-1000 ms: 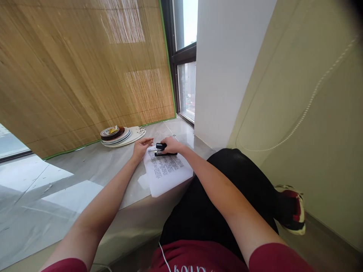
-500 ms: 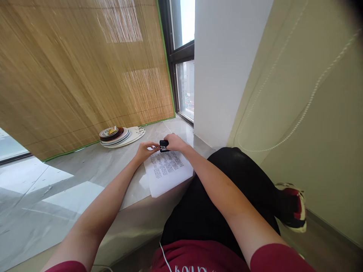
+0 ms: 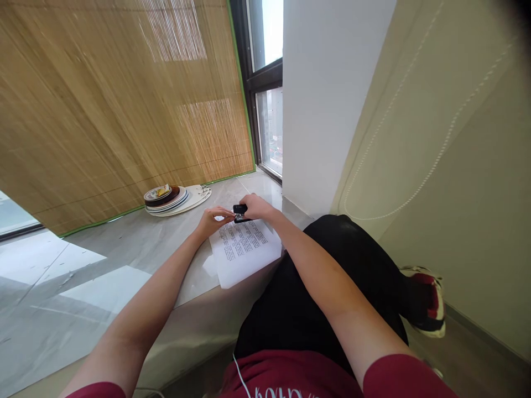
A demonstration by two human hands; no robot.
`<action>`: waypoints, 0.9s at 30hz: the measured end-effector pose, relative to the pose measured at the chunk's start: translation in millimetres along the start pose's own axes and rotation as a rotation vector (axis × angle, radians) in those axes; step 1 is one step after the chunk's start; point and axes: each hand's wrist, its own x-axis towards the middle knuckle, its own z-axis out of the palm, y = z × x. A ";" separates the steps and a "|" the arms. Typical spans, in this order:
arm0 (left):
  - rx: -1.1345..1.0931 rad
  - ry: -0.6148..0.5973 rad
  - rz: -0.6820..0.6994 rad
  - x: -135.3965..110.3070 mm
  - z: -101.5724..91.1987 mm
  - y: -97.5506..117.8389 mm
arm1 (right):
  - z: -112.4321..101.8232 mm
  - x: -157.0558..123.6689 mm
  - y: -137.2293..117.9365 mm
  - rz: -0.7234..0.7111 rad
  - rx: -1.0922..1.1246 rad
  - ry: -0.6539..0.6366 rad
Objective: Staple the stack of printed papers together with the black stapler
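Holding a stapler [image 3: 239, 209] by printed paper [image 3: 246, 250], right hand [image 3: 256, 207] apparently steadies it; left hand [image 3: 212, 222] pinches at its front, contents unclear; precision seems needed next.

R hand [image 3: 256, 207] has blk stapler [image 3: 239, 210] over printed pg [image 3: 249, 260], L hand [image 3: 211, 223] at its end; plates [image 3: 166, 205] stacked nr blind [image 3: 124, 99].

Plates [image 3: 177, 200], paper [image 3: 248, 255] on grey ledge [image 3: 139, 237]
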 end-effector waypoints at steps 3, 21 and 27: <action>0.013 0.020 0.016 -0.5 -2.6 0.2 | -8.0 -0.4 6.3 0.050 0.020 0.010; 0.009 0.137 0.023 2.5 8.3 -6.0 | 9.2 4.9 -1.1 -0.202 0.102 0.088; 0.178 0.091 -0.027 2.8 11.4 -5.6 | -21.2 8.2 27.8 -0.130 0.012 0.141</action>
